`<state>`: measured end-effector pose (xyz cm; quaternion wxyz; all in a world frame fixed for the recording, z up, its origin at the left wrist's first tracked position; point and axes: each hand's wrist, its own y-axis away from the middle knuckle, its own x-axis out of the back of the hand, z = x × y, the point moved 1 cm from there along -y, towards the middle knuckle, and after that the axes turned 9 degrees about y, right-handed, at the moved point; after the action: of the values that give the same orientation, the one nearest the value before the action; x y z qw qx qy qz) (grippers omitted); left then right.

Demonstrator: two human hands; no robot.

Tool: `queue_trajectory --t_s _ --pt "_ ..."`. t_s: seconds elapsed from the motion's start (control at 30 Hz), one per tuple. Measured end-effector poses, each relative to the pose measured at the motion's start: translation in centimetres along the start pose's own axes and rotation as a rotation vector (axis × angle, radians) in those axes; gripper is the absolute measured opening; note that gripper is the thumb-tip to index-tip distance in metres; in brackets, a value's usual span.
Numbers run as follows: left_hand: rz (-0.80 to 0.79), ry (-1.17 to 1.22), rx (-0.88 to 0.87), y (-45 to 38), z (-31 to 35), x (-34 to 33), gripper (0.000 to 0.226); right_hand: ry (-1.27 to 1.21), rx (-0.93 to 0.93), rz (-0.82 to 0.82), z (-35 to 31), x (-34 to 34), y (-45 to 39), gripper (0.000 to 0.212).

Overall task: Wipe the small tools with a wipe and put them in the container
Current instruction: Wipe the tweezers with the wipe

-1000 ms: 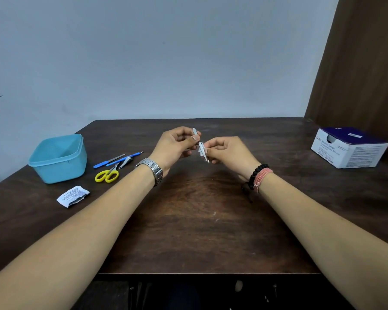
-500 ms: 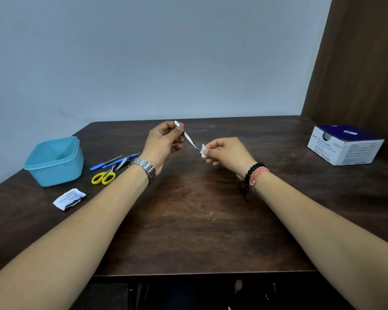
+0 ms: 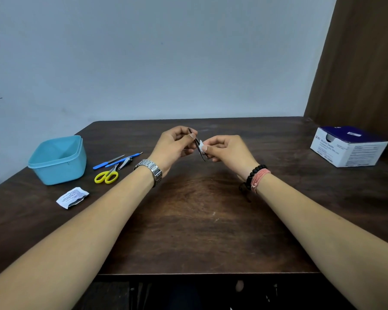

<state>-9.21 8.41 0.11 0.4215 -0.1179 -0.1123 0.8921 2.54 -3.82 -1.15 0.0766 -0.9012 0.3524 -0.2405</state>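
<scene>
Above the middle of the brown table, my left hand (image 3: 174, 145) pinches the upper end of a thin metal tool (image 3: 197, 144), which slants down to the right. My right hand (image 3: 227, 151) pinches a small white wipe (image 3: 202, 147) folded around the tool's middle. An open light-blue container (image 3: 57, 159) stands at the left. Beside it lie yellow-handled scissors (image 3: 106, 176), a nail clipper (image 3: 126, 162), and two blue-handled tools (image 3: 109, 162).
A torn white wipe wrapper (image 3: 72, 197) lies in front of the container. A white and dark-blue box of swabs (image 3: 348, 146) stands at the right edge. The wall runs just behind the table (image 3: 188, 220); a brown curtain hangs at the right.
The tool has swung from slanting up-left to nearly upright, and the wipe has slid from its lower tip to its middle. The hands have come closer together.
</scene>
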Motion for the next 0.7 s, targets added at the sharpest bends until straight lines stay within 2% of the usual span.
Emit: queue_trajectory --t_s 0.33,0.57,0.7 --pt "-0.019 -0.064 0.004 0.07 -0.03 -0.12 0.013 -0.01 0.0 -0.057 -0.17 0.0 0.22 0.015" --pt "-0.045 -0.052 -0.017 0.08 -0.11 -0.12 0.012 -0.021 0.0 -0.04 -0.07 -0.1 0.19 0.007" --pt "-0.043 -0.045 -0.018 0.07 -0.12 -0.04 0.01 -0.025 -0.004 -0.04 -0.01 -0.03 0.04 0.011"
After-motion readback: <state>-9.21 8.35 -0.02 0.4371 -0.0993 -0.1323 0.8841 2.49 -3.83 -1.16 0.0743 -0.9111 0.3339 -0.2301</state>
